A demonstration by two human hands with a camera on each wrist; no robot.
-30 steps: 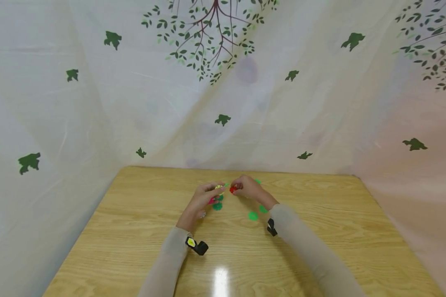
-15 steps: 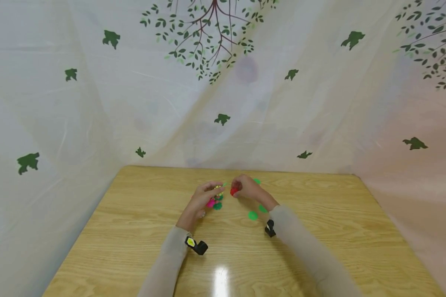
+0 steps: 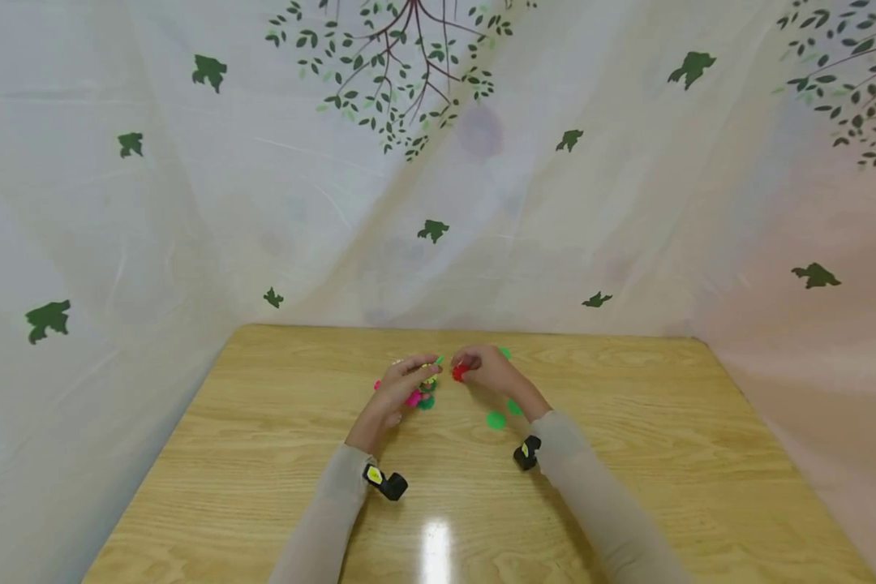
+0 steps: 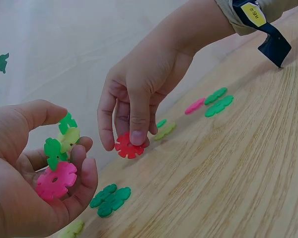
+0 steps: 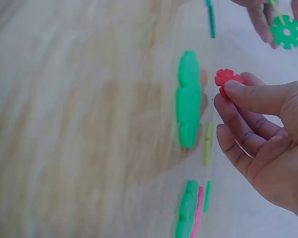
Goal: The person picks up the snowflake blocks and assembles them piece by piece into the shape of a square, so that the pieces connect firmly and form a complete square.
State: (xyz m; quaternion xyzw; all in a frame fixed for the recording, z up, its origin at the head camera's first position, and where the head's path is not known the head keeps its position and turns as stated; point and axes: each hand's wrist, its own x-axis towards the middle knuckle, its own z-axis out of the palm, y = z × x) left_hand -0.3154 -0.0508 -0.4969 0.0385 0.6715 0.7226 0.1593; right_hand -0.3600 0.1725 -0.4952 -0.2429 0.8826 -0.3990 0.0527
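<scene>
We find the red disc (image 4: 125, 149) pinched by one edge in the right hand (image 4: 146, 79), raised off the table (image 4: 228, 173). Near it, the left hand (image 4: 17, 173), apart from the right, curls round a joined row of discs (image 4: 63, 172). Loose green discs (image 4: 111, 201) lie below. We judge a light edge pinch sound, leaving notches exposed while the row is steadied.

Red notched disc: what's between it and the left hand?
In the head view, only wooden tabletop shows between the red notched disc and the left hand.
</scene>
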